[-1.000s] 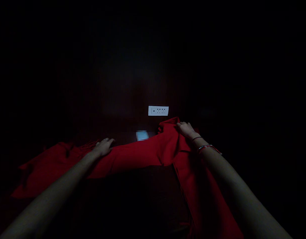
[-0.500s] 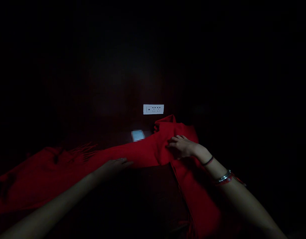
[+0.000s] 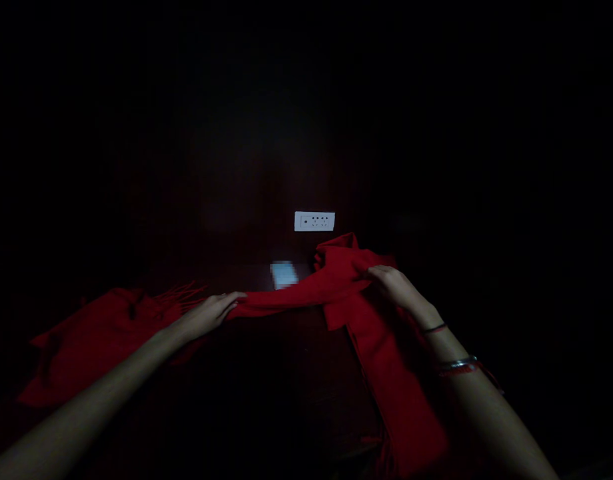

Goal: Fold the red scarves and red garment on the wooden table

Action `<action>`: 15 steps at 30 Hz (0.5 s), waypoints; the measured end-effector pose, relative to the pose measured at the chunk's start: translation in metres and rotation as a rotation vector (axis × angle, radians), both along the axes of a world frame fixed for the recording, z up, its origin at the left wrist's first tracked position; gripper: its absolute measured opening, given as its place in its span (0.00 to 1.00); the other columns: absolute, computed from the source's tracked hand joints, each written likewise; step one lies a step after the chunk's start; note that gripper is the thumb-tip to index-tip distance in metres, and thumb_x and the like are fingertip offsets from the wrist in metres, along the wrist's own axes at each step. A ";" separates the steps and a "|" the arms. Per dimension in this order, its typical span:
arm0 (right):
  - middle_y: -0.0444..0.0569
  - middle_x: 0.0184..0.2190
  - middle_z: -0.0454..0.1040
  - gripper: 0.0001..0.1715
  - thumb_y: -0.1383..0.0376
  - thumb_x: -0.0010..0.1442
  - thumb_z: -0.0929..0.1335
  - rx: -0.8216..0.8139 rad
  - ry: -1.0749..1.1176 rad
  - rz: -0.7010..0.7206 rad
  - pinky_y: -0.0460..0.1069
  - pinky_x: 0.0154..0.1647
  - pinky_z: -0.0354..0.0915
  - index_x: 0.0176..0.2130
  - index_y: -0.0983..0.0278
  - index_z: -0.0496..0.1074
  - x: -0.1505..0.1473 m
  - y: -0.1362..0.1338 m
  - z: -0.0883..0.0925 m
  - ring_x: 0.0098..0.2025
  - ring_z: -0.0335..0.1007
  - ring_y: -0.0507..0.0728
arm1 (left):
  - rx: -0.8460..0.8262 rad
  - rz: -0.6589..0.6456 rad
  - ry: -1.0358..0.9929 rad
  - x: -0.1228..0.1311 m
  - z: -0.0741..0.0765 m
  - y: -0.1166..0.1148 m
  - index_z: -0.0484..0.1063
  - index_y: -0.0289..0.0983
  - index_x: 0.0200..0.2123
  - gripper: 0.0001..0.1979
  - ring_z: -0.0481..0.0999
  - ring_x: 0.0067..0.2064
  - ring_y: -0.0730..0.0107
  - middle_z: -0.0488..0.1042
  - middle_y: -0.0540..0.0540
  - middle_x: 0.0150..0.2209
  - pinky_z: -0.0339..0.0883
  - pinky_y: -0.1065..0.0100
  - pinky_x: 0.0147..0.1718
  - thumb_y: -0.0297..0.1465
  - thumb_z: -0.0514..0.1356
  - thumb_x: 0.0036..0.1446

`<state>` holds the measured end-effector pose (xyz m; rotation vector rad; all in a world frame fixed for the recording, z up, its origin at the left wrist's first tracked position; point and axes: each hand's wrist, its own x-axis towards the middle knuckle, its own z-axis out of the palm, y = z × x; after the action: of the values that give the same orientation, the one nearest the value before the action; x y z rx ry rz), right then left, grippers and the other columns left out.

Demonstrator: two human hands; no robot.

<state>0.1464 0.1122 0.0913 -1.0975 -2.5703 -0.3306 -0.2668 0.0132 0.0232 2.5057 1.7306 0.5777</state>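
A long red scarf [image 3: 296, 297] with fringed ends lies across a dark surface in the head view. My left hand [image 3: 214, 312] grips its middle stretch, which is gathered narrow and pulled fairly straight. Farther right, my right hand [image 3: 390, 281] pinches the scarf near the spot where it crosses a thicker red pile. From there one part hangs down toward the lower right, ending in a fringe. The left part, with its own fringe, spreads out beyond my left hand. Some of my fingertips are hidden in the dark cloth.
A white socket plate [image 3: 314, 221] is set in the dark wall behind the scarf. Below it, a small pale blue-white item [image 3: 284, 275], blurred out, lies at the back of the surface. Most of the surroundings are too dark to make out.
Both hands were lying spread on the scarf; now they have closed on it. The stretch between them has become narrower and tauter, and the left part has been drawn rightward.
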 end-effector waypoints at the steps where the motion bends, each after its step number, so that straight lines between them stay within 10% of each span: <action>1: 0.54 0.37 0.70 0.15 0.70 0.58 0.57 0.014 -0.026 -0.043 0.48 0.38 0.59 0.41 0.66 0.68 0.002 0.000 0.000 0.38 0.65 0.55 | 0.018 -0.003 -0.003 0.001 0.000 -0.002 0.63 0.38 0.48 0.18 0.70 0.45 0.65 0.70 0.44 0.46 0.62 0.65 0.44 0.34 0.42 0.58; 15: 0.55 0.43 0.66 0.28 0.57 0.49 0.68 -0.021 -0.316 0.190 0.59 0.49 0.52 0.48 0.65 0.63 -0.108 -0.067 -0.049 0.45 0.59 0.62 | -0.094 -0.171 0.022 0.011 0.005 -0.009 0.69 0.37 0.32 0.13 0.68 0.37 0.71 0.71 0.47 0.34 0.60 0.70 0.39 0.32 0.45 0.57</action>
<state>0.0386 0.0455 0.0421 -0.8554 -2.9330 -0.4627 -0.2554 0.0046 0.0282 2.5685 1.4926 0.4477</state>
